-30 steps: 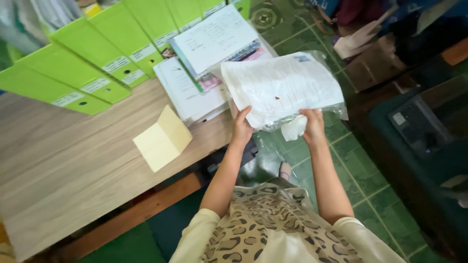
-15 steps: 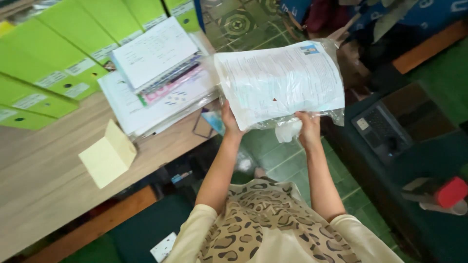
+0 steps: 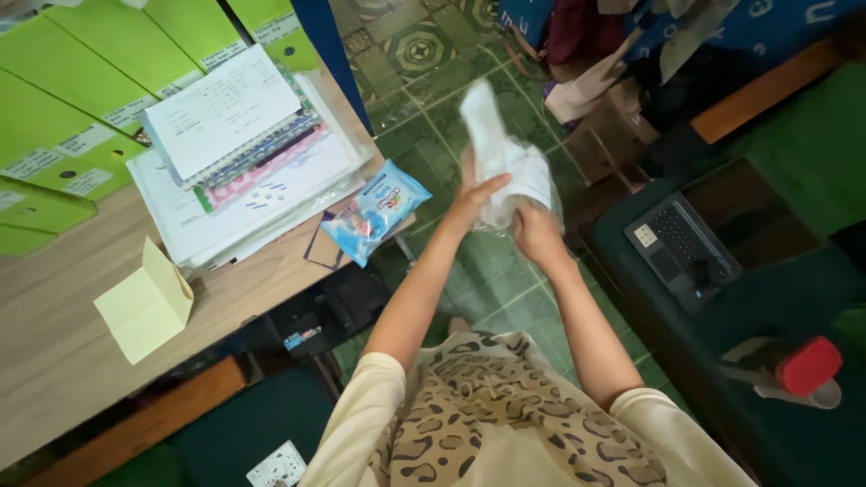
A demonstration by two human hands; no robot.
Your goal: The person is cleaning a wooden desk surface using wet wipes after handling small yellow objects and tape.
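Both hands hold a clear plastic sleeve of papers (image 3: 501,162) folded upright over the green tiled floor (image 3: 433,117), off the counter's right edge. The left hand (image 3: 474,200) presses flat-fingered against its side; the right hand (image 3: 534,233) grips its lower end. A blue snack packet (image 3: 374,212) overhangs the counter (image 3: 72,361) edge beside stacked papers (image 3: 244,162).

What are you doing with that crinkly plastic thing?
A person is holding a clear plastic sleeve with papers inside, folded or bunched up, out over the green tiled floor. The left hand is pressed against its side and the right hand grips it from below. Beside them, on the wooden desk, lie a stack of papers and notebooks, a small blue packet at the edge, a folded yellow card and green file boxes.
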